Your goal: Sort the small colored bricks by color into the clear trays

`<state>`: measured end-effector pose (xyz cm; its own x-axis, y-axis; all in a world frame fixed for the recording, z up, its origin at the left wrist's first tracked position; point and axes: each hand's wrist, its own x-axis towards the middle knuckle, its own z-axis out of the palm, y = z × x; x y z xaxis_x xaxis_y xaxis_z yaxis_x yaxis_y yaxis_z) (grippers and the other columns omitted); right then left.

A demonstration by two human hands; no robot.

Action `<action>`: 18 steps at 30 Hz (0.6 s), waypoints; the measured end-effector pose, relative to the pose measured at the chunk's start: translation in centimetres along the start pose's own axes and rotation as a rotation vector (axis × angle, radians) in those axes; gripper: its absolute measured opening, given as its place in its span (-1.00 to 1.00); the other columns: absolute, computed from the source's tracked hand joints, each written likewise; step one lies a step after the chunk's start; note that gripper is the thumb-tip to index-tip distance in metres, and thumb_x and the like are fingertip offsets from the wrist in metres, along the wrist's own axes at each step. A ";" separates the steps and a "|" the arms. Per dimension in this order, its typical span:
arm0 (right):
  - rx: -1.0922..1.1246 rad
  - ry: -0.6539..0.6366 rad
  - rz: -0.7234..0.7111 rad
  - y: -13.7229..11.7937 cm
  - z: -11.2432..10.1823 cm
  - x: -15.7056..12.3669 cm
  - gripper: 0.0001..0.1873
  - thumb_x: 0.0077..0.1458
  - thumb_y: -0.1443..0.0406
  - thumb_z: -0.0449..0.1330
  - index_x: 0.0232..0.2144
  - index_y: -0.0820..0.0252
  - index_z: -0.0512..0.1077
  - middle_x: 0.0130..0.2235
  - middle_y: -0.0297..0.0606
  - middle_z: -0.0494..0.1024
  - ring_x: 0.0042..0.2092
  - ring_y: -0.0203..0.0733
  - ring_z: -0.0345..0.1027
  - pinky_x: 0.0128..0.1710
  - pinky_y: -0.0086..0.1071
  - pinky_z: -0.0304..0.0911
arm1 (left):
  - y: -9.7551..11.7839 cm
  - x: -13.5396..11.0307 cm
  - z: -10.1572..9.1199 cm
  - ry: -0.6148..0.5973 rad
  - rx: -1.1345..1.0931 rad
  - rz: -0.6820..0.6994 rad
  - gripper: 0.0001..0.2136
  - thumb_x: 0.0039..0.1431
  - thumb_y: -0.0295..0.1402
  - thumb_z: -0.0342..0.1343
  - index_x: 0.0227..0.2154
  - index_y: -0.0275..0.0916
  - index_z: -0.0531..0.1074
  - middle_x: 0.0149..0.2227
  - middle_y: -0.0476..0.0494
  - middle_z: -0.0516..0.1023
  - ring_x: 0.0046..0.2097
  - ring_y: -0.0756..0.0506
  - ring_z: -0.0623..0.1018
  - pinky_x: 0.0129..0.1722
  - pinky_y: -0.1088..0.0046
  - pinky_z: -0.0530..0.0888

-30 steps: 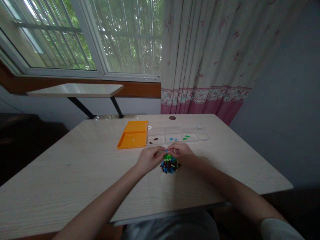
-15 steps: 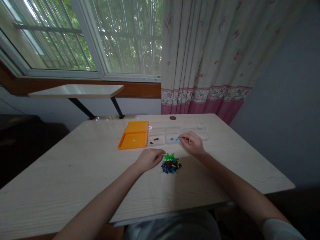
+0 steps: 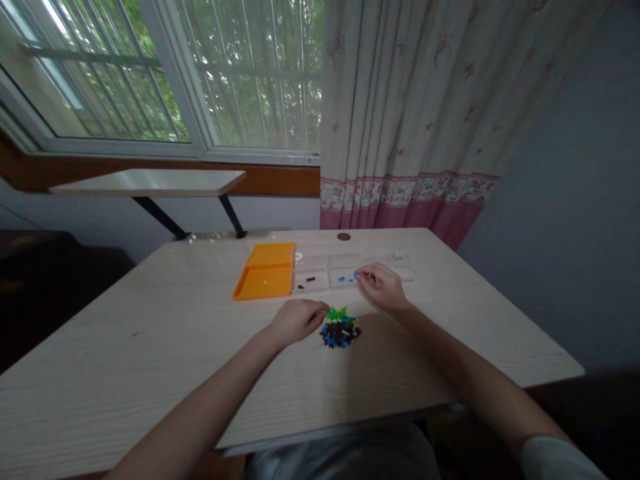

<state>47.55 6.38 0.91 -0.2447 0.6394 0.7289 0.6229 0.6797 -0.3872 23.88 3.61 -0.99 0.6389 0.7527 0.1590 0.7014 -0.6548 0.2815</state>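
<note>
An orange tray (image 3: 267,275) is set on the table (image 3: 150,387). The left hand (image 3: 300,321) is held with curled fingers just beside the block model (image 3: 340,331), which is stood on the tabletop; whether anything is gripped there cannot be told. Behind the model, brown pieces (image 3: 311,279) are contained in a clear divided tray (image 3: 344,261). Over that tray, a small blue piece (image 3: 356,274) is pinched by the right hand (image 3: 384,287).

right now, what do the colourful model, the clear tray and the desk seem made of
Desk: wood or wood-look laminate, satin-looking, with pale grain lines.
Clear tray: probably glossy plastic, since the desk shows through and edges glint.
Colourful model: perhaps plastic, its tiny bits strongly coloured; finish too small to tell.
</note>
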 end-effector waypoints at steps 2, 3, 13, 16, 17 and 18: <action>-0.039 -0.020 0.042 0.7 0.2 0.1 -0.82 0.05 0.25 0.09 -0.36 0.20 0.45 -0.45 -0.29 0.45 -0.47 -0.32 0.24 -0.39 -0.45 0.18 | -0.1 0.0 0.0 -0.018 0.021 0.002 -0.74 0.16 -0.34 -0.13 -0.18 -0.13 0.42 -0.22 -0.07 0.55 -0.21 -0.06 0.52 -0.23 0.50 0.37; -0.058 -0.030 0.071 1.0 0.3 0.2 -0.82 0.04 0.25 0.09 -0.36 0.20 0.44 -0.44 -0.28 0.46 -0.46 -0.32 0.25 -0.38 -0.45 0.18 | -0.1 0.0 0.0 -0.021 0.029 -0.001 -0.74 0.16 -0.34 -0.14 -0.18 -0.13 0.42 -0.22 -0.06 0.55 -0.20 -0.06 0.52 -0.23 0.50 0.38; -0.136 -0.139 0.269 3.6 1.2 0.3 -0.80 0.02 0.23 0.08 -0.37 0.16 0.47 -0.51 -0.34 0.46 -0.47 -0.32 0.26 -0.44 -0.48 0.12 | -0.1 0.0 -0.1 -0.024 0.049 -0.034 -0.74 0.16 -0.29 -0.12 -0.19 -0.12 0.43 -0.28 -0.05 0.56 -0.26 -0.06 0.53 -0.29 0.50 0.38; -0.136 -0.155 0.269 3.6 1.1 0.3 -0.79 0.04 0.24 0.07 -0.33 0.15 0.47 -0.50 -0.34 0.46 -0.47 -0.32 0.27 -0.44 -0.48 0.12 | -0.2 0.0 0.0 -0.024 0.031 -0.042 -0.74 0.17 -0.28 -0.13 -0.20 -0.12 0.43 -0.25 -0.06 0.56 -0.22 -0.06 0.52 -0.26 0.50 0.37; -0.133 -0.157 0.263 3.4 1.1 0.2 -0.78 0.04 0.25 0.06 -0.33 0.16 0.47 -0.50 -0.34 0.46 -0.47 -0.32 0.26 -0.44 -0.48 0.12 | -0.2 0.0 0.1 -0.021 0.026 -0.044 -0.74 0.18 -0.29 -0.13 -0.20 -0.12 0.43 -0.24 -0.07 0.55 -0.21 -0.07 0.52 -0.24 0.49 0.37; -0.129 -0.161 0.254 3.2 1.0 0.2 -0.78 0.05 0.25 0.05 -0.33 0.17 0.47 -0.49 -0.33 0.46 -0.47 -0.32 0.26 -0.44 -0.48 0.12 | -0.2 0.1 0.1 -0.017 0.022 -0.047 -0.75 0.18 -0.29 -0.13 -0.21 -0.13 0.43 -0.23 -0.07 0.55 -0.21 -0.07 0.52 -0.24 0.49 0.37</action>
<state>48.72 9.06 -0.78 -0.1771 0.8383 0.5156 0.7659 0.4464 -0.4627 23.79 3.81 -1.16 0.6104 0.7814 0.1296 0.7373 -0.6203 0.2677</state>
